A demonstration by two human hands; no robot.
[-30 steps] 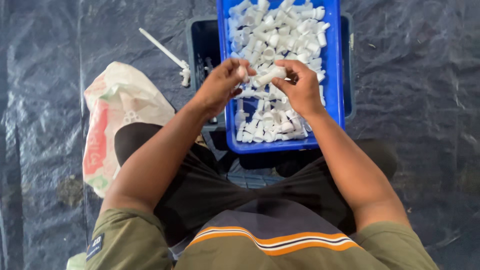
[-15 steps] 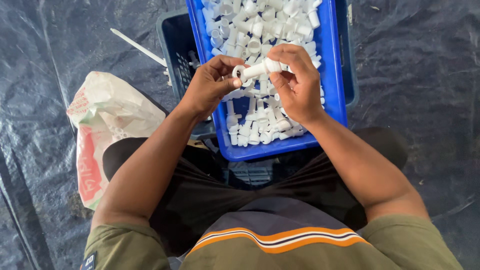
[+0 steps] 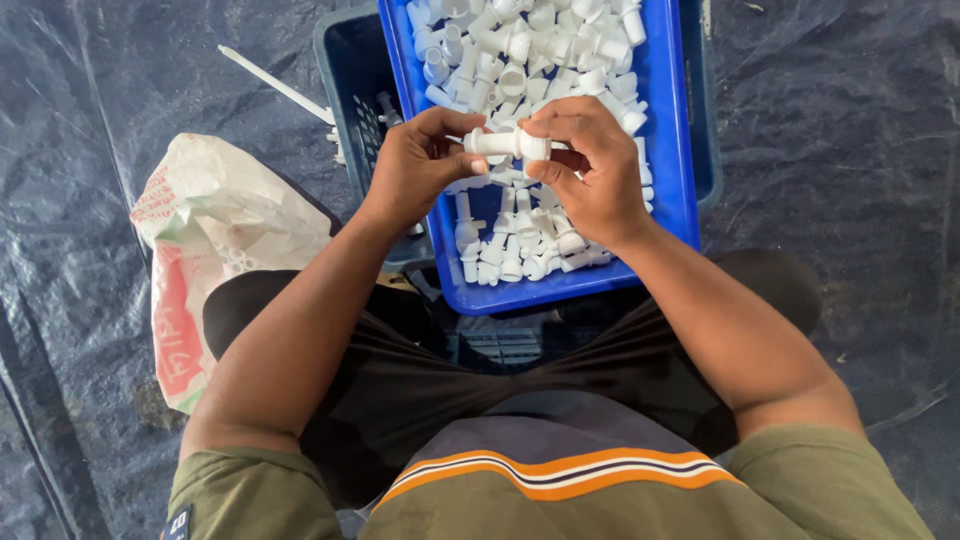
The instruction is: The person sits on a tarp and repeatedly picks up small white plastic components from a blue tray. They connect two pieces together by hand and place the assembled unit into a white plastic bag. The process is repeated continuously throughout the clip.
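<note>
While lifted clear of the blue tray's [image 3: 668,150] heap since a moment ago, sits pinched end to end between left hand [image 3: 420,165] and right hand [image 3: 590,165]: white plastic fitting [image 3: 505,143], apparently being joined.

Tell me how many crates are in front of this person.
2. A bright blue crate full of white parts sits under the hands. A darker crate lies beneath it, showing at the left and right edges. Others could be hidden underneath.

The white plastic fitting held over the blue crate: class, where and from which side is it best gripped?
Grip the white plastic fitting at its two ends, one from each side, as the left hand and right hand do: it lies level, a slim shaft between wider ends, above the blue crate.
</note>
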